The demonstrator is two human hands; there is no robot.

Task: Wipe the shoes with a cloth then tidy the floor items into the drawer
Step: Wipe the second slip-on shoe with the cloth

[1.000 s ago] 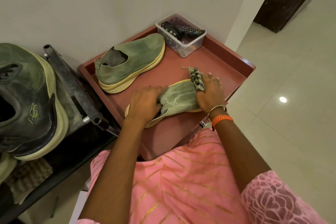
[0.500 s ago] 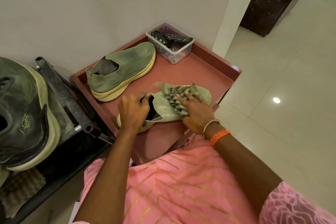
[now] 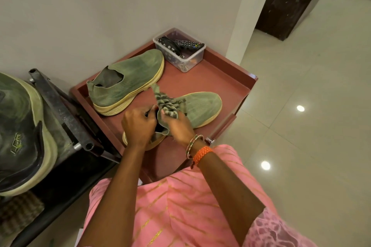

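Note:
Two green knit shoes with yellowish soles lie in a reddish-brown open drawer (image 3: 226, 74). The far shoe (image 3: 128, 84) rests on its side near the wall. My left hand (image 3: 138, 126) grips the heel collar of the near shoe (image 3: 202, 106). My right hand (image 3: 178, 124) holds a striped green cloth (image 3: 166, 102) against that shoe's opening, just beside my left hand. The near shoe's heel is hidden under both hands.
A clear plastic box (image 3: 180, 54) with remote controls sits in the drawer's far corner. A black metal rack (image 3: 66, 110) at the left carries a dark green shoe (image 3: 22, 136). Pale tiled floor (image 3: 301, 126) spreads to the right, with a dark wooden cabinet (image 3: 289, 4) beyond.
My right hand has drawn the cloth from the near shoe's toe back along the upper to its opening. The toe is now uncovered. My left hand stays at the heel.

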